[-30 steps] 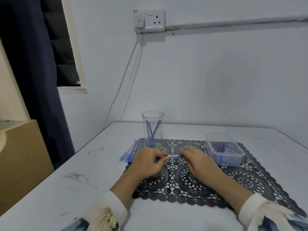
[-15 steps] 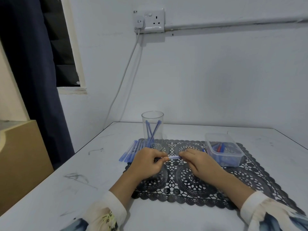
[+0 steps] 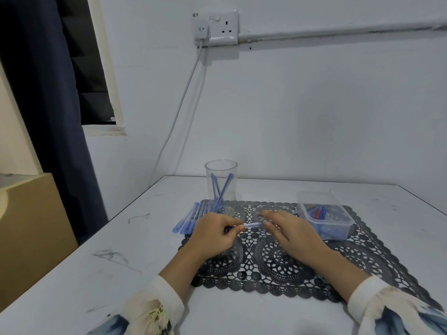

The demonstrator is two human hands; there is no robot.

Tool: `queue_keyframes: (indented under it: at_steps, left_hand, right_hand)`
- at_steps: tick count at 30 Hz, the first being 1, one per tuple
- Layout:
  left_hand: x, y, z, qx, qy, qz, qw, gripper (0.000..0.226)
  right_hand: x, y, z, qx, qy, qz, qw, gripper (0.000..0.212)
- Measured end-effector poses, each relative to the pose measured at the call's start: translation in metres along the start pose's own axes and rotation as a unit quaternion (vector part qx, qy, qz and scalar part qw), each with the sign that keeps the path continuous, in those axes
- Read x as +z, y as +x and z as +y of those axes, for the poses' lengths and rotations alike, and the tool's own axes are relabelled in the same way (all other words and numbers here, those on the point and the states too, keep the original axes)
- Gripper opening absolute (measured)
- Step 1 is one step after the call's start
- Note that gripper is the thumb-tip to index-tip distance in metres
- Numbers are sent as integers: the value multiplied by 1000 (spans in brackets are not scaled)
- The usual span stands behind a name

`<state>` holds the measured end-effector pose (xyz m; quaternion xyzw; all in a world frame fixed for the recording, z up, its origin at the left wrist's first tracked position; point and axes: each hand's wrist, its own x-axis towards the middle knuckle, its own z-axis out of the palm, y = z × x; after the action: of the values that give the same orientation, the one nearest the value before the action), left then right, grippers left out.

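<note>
**A:** One pen. Where is it?

**B:** Low over the mat, toward its far left part, bridging my two hands.

**A:** What's around it?

**B:** Just beyond it stands a glass with a few blue pens leaning inside. Left of the glass, a row of pens lies partly on the mat and partly on the table. A clear box with blue and red pieces in it sits on the mat just past my right hand. Nothing lies between the pen and the glass. Only my own fingers cover its two ends.

**A:** Which way does it run?

**B:** Its long axis goes left to right across me, nearly level. The dark end is on my left, and the pale barrel shows in the gap between my hands. I can't tell which end is the tip.

**A:** And your hands?

**B:** My left hand is knuckles-up with the fingers curled, and thumb and forefinger pinch the dark end. My right hand lies palm down, fingers stretched fairly flat over the other end. It touches the pen, but the fingers are blurred, so I can't tell whether it grips. Both forearms reach in over the mat's near edge.
</note>
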<state>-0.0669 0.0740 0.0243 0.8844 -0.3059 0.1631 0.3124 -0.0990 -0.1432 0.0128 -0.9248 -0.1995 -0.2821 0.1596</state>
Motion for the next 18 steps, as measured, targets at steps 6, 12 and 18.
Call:
queue_keyframes:
  at_steps: [6,12,18]
  left_hand:
    - [1,1,-2,-40,-7,27,999,21]
    - [1,1,-4,-56,-6,34,998,23]
    - [1,1,-4,-58,-10,37,998,22]
  right_hand:
    - [-1,1,-1,14,35,13,999,51]
    - [3,1,7,78,47,-11,996,60]
    - [7,1,14,67,-8,-48,997,56]
